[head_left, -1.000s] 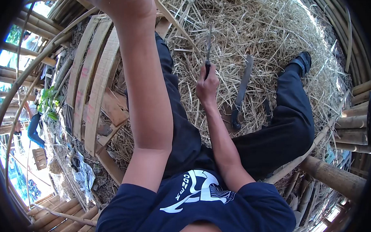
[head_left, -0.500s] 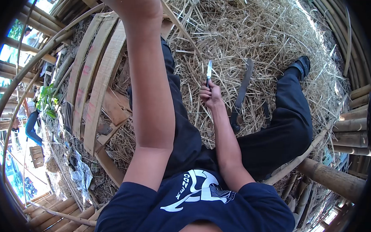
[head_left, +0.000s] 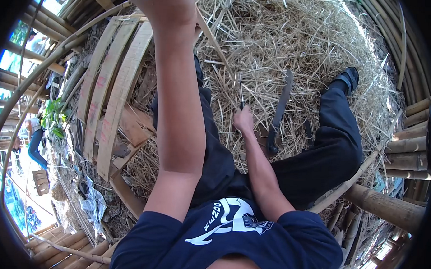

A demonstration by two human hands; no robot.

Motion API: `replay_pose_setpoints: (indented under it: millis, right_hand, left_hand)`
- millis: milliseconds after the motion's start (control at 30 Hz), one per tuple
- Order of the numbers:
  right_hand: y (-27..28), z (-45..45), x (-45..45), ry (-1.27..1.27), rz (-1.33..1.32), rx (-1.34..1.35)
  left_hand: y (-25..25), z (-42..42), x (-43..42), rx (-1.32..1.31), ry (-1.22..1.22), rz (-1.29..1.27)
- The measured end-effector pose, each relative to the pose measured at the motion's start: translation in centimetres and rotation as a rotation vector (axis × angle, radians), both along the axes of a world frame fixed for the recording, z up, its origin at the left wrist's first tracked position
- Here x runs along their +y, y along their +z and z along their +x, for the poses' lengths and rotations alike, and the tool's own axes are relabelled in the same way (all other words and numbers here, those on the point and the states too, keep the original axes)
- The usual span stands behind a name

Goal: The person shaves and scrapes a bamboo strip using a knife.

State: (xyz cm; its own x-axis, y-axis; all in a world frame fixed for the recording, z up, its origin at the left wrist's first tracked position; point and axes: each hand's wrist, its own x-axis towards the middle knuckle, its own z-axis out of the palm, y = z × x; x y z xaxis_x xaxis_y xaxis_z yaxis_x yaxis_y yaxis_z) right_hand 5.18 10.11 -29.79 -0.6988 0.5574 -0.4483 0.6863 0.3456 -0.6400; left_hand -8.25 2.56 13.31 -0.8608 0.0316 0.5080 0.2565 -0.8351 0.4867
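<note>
My right hand [head_left: 243,119] is closed around the dark handle of a small knife [head_left: 241,90], its narrow blade pointing away from me. A thin bamboo strip [head_left: 215,42] slants from beside my left wrist down to the blade tip; I cannot tell whether they touch. Stretched far forward, my left hand [head_left: 156,0] is cut off by the top edge, and its fingers are out of sight. To the right of the knife, a long machete [head_left: 283,99] with a dark handle lies on the shavings between my legs.
Pale bamboo shavings [head_left: 299,38] cover the ground. Several curved-looking wooden planks [head_left: 124,91] lie at left, beside broken wood pieces [head_left: 133,124]. A thick bamboo pole [head_left: 388,209] juts in at right. Another person's leg [head_left: 36,148] shows at far left.
My right hand has drawn back slightly toward me with the knife, whose blade now appears edge-on. My left arm and the strip have shifted a little to the right.
</note>
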Motion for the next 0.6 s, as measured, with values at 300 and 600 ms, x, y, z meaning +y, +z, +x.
replay_pose_setpoints:
  millis: [300, 600]
  right_hand:
    - [4.4, -0.8, 2.0, -0.439, -1.276, 0.395]
    - [13.8, -1.3, -1.0, -0.069, 0.000, 0.923]
  left_hand:
    - [-1.6, -1.1, 1.0, 0.337, 0.384, -0.201]
    - [-1.2, -0.2, 1.1, 0.258, 0.461, -0.202]
